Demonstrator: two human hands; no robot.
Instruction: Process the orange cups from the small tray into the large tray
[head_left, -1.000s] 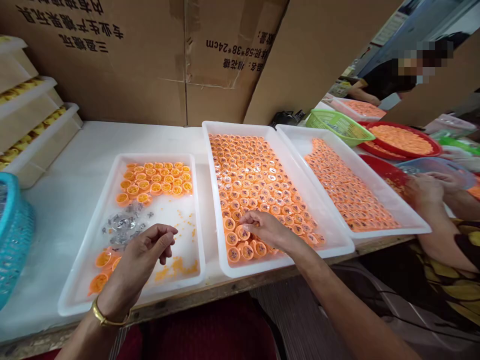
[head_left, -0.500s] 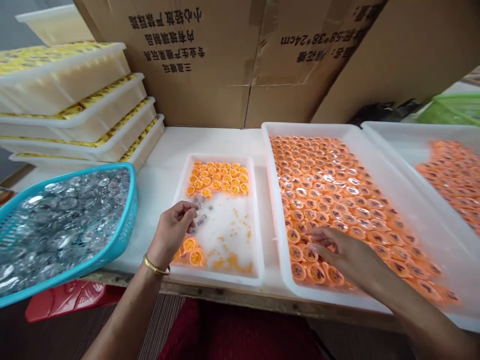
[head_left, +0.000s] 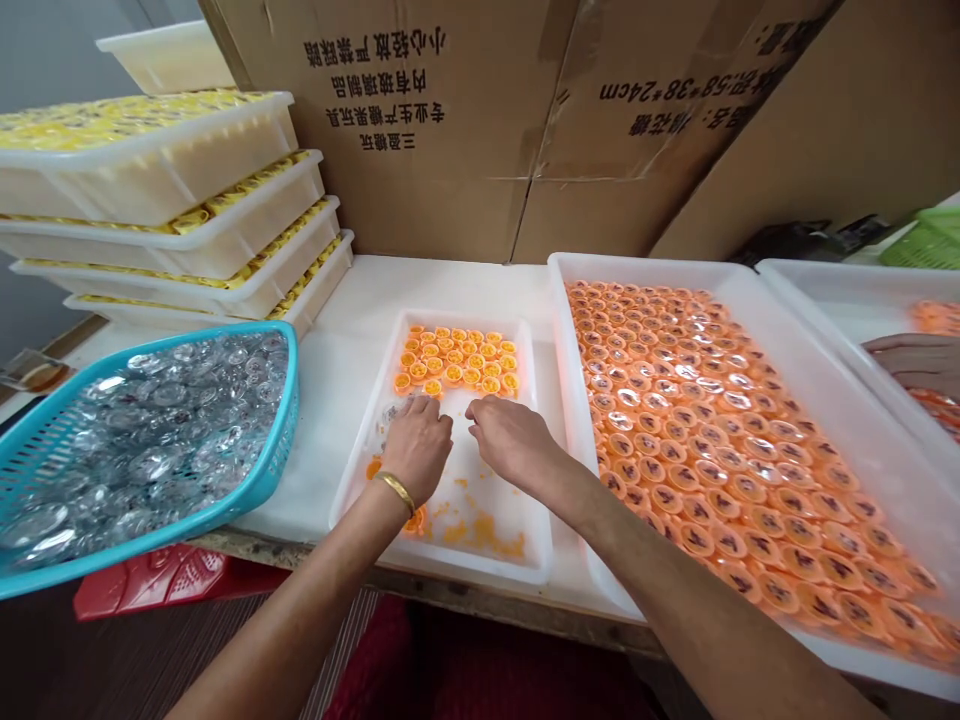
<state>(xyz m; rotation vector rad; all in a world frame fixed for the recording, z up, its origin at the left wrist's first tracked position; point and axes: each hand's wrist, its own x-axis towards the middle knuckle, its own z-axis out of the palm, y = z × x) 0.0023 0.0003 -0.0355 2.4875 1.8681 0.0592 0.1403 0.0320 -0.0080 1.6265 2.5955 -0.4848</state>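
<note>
My left hand, with a gold bangle at its wrist, hovers over the small white tray. Its fingers are curled together, and anything in them is hidden. Close by on its right, my right hand also has bent, closed fingers over the same tray; I cannot see what it holds. Just beyond both hands, small orange cups with yellow pieces inside stand in rows. Clear discs lie partly behind my left hand. Orange crumbs are scattered at the tray's near end.
A blue basket of clear plastic lids stands at left, before stacked white trays. At right, a large tray holds lidded orange cups. Another person's hand reaches into the tray beyond. Cardboard boxes line the back.
My right hand has left the large tray of lidded cups and come left to the small tray. My left hand has moved slightly right. Another person's hand has appeared at far right.
</note>
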